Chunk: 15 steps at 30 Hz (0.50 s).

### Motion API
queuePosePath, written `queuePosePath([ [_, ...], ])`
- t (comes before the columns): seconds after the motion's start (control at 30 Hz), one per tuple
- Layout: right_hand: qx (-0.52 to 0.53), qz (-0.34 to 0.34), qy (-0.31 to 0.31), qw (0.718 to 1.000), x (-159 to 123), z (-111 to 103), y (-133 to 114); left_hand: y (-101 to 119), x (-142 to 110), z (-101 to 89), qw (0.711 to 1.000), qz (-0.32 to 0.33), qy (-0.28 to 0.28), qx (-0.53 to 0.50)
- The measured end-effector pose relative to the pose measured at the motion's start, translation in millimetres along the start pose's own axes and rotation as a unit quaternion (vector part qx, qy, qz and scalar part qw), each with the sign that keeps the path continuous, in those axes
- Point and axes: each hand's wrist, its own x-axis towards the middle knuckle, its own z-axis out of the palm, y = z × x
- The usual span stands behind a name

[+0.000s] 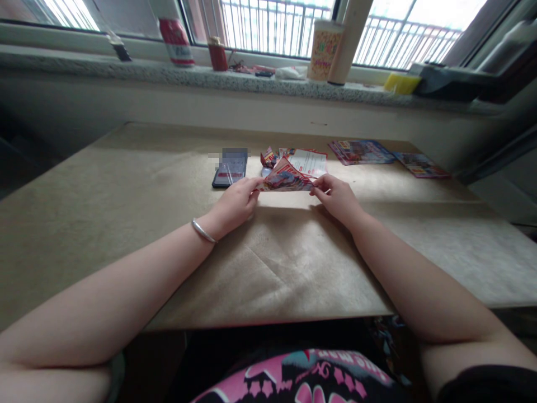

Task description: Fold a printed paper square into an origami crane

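Observation:
A folded sheet of colourful printed paper (285, 179) is stretched between my two hands just above the table (268, 268). It rises to a point in the middle. My left hand (238, 202) pinches its left corner, and a silver bangle sits on that wrist. The right corner is pinched in my right hand (335, 197). Behind the folded paper lie a white printed sheet with red edges (311, 161) and a small crumpled colourful piece (269, 157). A phone (231, 168) rests flat just beyond my left hand.
Colourful printed sheets (361, 151) lie at the back right, with another stack (422, 165) beside them. On the windowsill (260, 83) stand a red can (176, 42), a red bottle (217, 55), a patterned cup (324, 50) and a yellow object (401, 83).

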Motion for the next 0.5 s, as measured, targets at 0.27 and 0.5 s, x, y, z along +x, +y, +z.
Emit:
queuePosePath([
  [0.27,-0.066,-0.038,-0.038,0.996,-3,-2,-6,1,-1,-2.3,0.999,0.02,-0.023,0.037],
  [0.5,-0.007,-0.061,-0.033,0.998,-4,-1,-12,3,1,-5.5,1.0,0.005,-0.024,-0.016],
])
